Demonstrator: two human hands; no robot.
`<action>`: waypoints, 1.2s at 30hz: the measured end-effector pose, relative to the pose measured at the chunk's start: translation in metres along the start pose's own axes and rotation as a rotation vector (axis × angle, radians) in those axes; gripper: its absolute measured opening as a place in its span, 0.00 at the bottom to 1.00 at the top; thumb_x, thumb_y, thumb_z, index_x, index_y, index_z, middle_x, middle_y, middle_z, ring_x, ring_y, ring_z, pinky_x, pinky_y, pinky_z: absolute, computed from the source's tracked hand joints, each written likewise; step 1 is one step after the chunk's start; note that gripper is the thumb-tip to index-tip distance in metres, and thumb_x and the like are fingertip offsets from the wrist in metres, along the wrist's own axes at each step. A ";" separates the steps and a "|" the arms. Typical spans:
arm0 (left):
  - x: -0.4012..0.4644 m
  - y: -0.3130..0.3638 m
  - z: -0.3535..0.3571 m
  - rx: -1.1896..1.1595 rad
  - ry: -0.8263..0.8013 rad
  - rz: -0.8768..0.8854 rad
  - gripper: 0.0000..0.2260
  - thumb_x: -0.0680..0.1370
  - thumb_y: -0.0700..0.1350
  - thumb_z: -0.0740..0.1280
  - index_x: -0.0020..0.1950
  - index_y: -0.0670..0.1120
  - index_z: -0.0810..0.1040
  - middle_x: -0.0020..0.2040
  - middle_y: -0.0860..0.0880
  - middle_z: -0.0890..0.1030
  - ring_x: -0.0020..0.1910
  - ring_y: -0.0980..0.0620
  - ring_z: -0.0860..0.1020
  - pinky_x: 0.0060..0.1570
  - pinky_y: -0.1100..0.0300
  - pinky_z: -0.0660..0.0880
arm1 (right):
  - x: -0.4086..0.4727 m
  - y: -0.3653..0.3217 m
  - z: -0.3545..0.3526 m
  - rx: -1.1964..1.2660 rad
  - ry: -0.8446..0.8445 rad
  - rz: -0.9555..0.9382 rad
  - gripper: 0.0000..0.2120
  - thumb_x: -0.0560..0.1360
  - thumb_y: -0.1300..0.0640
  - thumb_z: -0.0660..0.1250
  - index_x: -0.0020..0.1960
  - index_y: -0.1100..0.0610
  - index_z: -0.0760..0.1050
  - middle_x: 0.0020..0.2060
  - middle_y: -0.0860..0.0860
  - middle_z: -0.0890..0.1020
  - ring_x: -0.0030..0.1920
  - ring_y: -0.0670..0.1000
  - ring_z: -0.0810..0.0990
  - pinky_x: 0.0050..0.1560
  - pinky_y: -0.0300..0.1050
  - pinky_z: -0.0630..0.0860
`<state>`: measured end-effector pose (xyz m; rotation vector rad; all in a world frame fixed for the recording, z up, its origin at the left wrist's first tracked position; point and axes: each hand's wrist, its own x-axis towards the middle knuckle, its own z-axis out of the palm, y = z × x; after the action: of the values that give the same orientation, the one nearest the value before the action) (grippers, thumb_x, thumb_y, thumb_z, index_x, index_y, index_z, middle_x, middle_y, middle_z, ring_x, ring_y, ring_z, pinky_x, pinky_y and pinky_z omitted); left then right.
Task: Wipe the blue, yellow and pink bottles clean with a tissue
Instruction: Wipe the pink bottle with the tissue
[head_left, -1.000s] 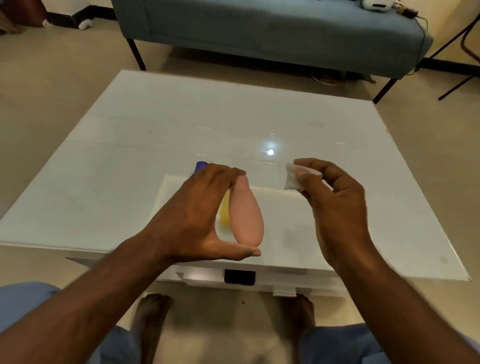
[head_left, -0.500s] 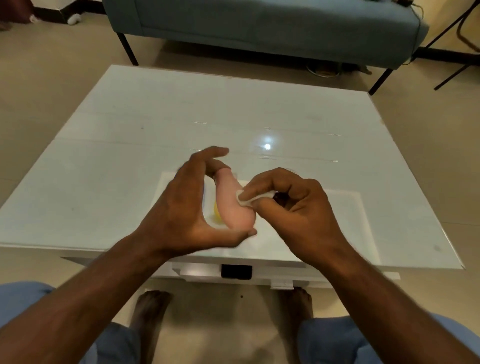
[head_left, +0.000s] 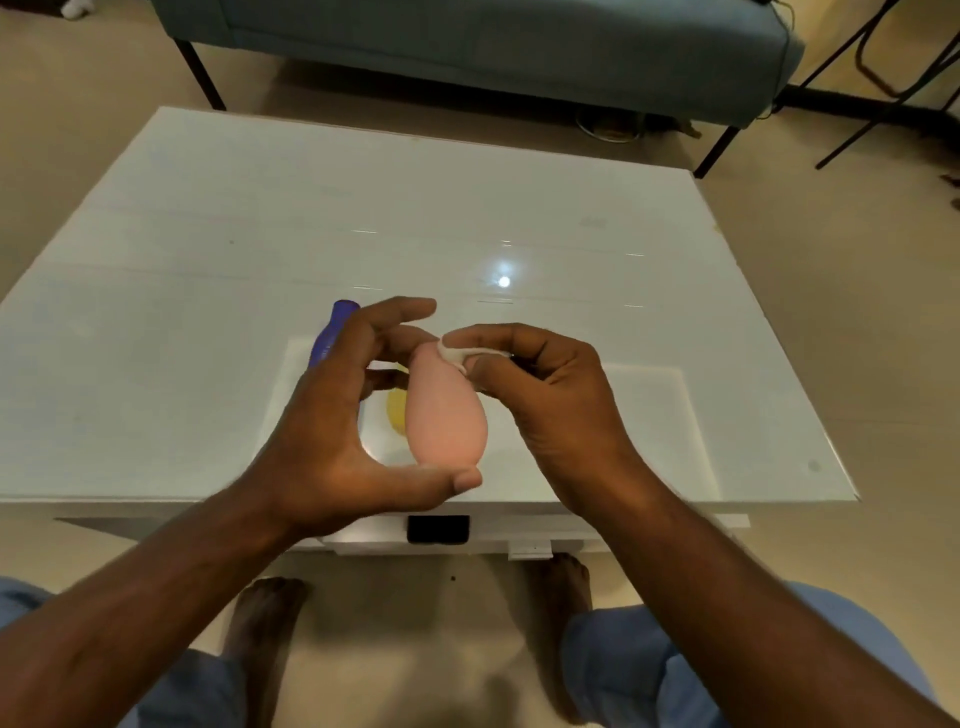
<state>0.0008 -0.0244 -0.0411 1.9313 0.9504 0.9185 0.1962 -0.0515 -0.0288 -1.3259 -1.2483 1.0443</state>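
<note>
My left hand (head_left: 332, 421) holds the pink bottle (head_left: 447, 415) above the table's near edge, thumb under its round base and fingers at its narrow top. My right hand (head_left: 550, 405) pinches a small white tissue (head_left: 457, 356) against the upper right side of the pink bottle. Behind my left hand, the blue bottle (head_left: 332, 332) shows only its top part on the table. A bit of the yellow bottle (head_left: 397, 410) peeks out between my left palm and the pink bottle.
The white glossy table (head_left: 208, 260) carries a pale rectangular mat (head_left: 654, 426) under the bottles. A grey-blue sofa (head_left: 493, 47) stands beyond the table's far edge. My knees and bare feet are below the near edge.
My right hand brought the tissue from the right onto the pink bottle, then slid it up from the bottle's middle to its upper part. The blue bottle's top is visible again.
</note>
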 end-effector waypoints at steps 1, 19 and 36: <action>0.000 -0.001 0.001 0.002 0.000 -0.003 0.49 0.58 0.65 0.78 0.75 0.57 0.61 0.64 0.64 0.72 0.63 0.63 0.75 0.54 0.74 0.74 | 0.000 0.001 0.001 -0.013 0.003 0.007 0.09 0.82 0.61 0.70 0.57 0.53 0.87 0.52 0.48 0.90 0.55 0.48 0.87 0.61 0.50 0.85; 0.004 -0.005 0.000 -0.070 0.035 -0.082 0.49 0.59 0.65 0.78 0.76 0.57 0.62 0.65 0.64 0.74 0.65 0.59 0.76 0.55 0.69 0.77 | 0.001 0.002 -0.006 -0.023 0.016 -0.042 0.09 0.80 0.61 0.71 0.54 0.52 0.89 0.50 0.47 0.90 0.55 0.49 0.87 0.57 0.47 0.85; 0.008 -0.006 -0.003 -0.077 0.050 -0.101 0.49 0.60 0.62 0.79 0.77 0.53 0.61 0.64 0.58 0.78 0.63 0.56 0.78 0.58 0.65 0.78 | 0.000 0.002 -0.003 -0.075 0.036 -0.092 0.11 0.81 0.64 0.71 0.54 0.52 0.88 0.50 0.47 0.90 0.55 0.48 0.87 0.57 0.47 0.85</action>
<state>0.0001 -0.0139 -0.0426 1.7864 1.0170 0.9352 0.1989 -0.0515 -0.0301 -1.3255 -1.3198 0.9128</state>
